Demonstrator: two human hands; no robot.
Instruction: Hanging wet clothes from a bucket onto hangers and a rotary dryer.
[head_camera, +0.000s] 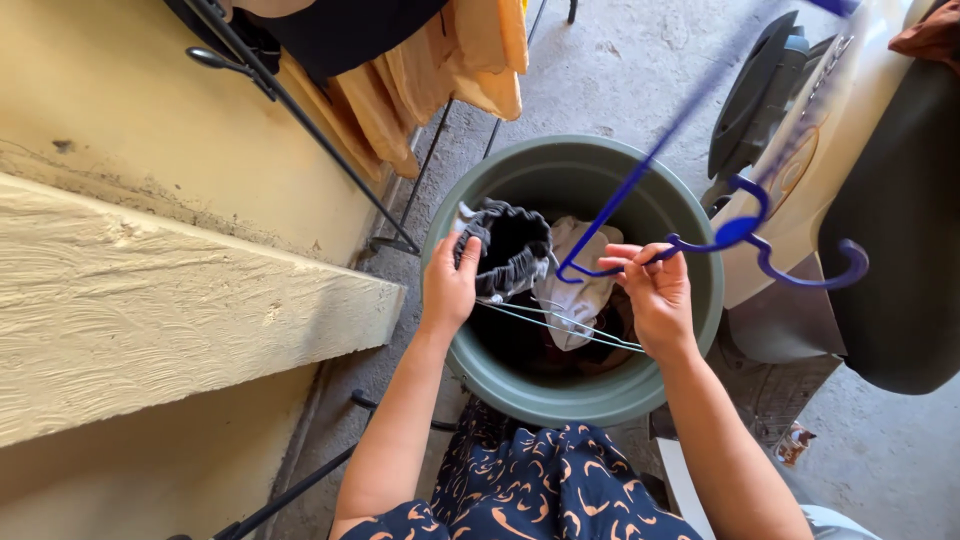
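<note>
A round grey-green bucket (690, 300) stands on the concrete floor with laundry inside. My left hand (449, 283) grips a black gathered garment (508, 245) at the bucket's left rim. My right hand (655, 290) holds blue plastic hangers (735, 235) above the bucket's right side. Thin white wire hangers (560, 322) stretch between the two hands. A white cloth (580, 285) lies in the bucket under the hangers.
A black drying rack (330, 150) with orange cloths (440, 70) stands at the top left against a yellow wall (120, 120) with a ledge (150, 300). A scooter (860, 180) stands right of the bucket.
</note>
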